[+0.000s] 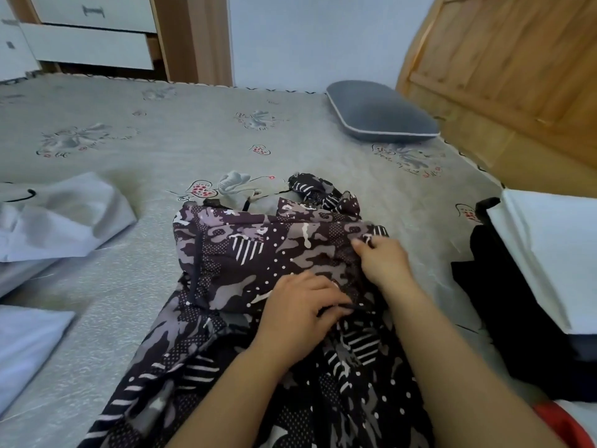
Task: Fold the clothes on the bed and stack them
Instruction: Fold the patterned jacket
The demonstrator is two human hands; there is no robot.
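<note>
- The bed (226,150) carries it all: the dark patterned garment (258,253) sprawls mid-mattress, half doubled over.
- The folded stack (549,253) waits at the right edge; loose pale clothes (64,218) lie left.
- The left hand (297,305) and right hand (384,260) sit close together, both pinching fabric; uneven tugging could skew the fold.

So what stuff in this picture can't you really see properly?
All in the head view:
- Patterned garment: its near end runs off the bottom edge, and the left hand and right hand cover part of it, so its type is unclear.
- Black clothes: mostly hidden under the white folded cloth.
- Red thing: cut off at the corner.
- Pale grey clothes: cut by the left edge, blurred.
</note>
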